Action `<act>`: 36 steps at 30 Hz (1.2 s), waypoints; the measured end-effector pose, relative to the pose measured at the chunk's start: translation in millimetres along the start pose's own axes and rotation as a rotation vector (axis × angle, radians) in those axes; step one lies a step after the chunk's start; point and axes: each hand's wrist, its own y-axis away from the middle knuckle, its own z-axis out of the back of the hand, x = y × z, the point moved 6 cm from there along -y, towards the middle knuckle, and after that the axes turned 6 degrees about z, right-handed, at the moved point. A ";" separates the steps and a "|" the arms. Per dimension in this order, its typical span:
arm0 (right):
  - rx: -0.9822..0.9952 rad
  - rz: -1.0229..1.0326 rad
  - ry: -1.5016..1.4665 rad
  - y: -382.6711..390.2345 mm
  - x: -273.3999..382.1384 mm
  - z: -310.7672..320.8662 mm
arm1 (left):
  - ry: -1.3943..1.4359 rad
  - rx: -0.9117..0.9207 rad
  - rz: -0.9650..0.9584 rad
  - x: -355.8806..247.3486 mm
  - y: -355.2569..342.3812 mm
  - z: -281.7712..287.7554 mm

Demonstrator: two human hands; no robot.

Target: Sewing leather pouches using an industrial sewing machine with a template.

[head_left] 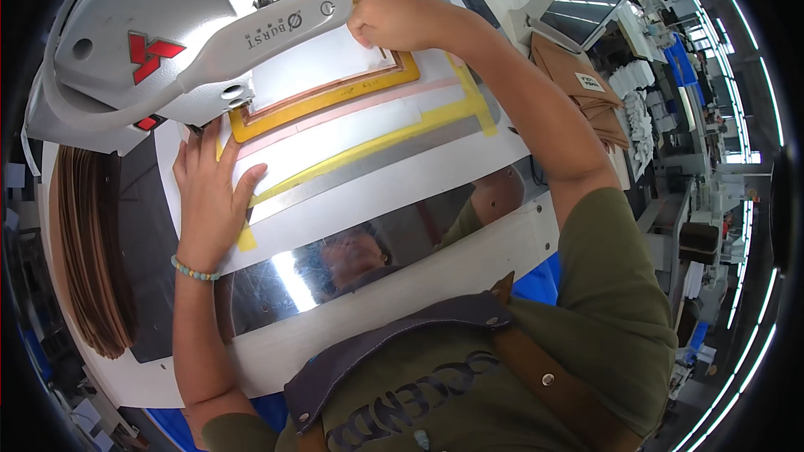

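Note:
My left hand (208,188) lies flat with its fingers apart on the left side of a white sheet (352,125) edged with yellow tape. Its fingertips reach beside the left end of a yellow frame (335,94), under the machine head (109,50). At the frame's far right corner, my right hand (387,21) is closed with the fingers curled down. What those fingers hold, if anything, is hidden. A white panel (310,71) shows inside the frame. A grey lamp arm (260,38) passes over the frame, its end close to my right hand.
A shiny metal plate (352,255) covers the table's near side. Brown folded pieces (88,251) stand stacked at the left. At the right are more brown pieces (578,88), white bundled material (635,109) and a screen (584,4). The machine head overhangs the far left.

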 end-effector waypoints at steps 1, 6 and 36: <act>-0.058 -0.076 -0.140 3.7 4.2 13.5 | -0.016 -0.005 -0.008 -0.9 0.4 -0.1; -0.296 0.075 -0.712 -11.2 26.9 6.1 | -0.024 -0.018 -0.013 -6.0 -0.4 5.5; -0.922 -0.044 -0.815 86.6 39.5 -12.8 | -0.420 -0.484 0.603 253.9 73.7 163.5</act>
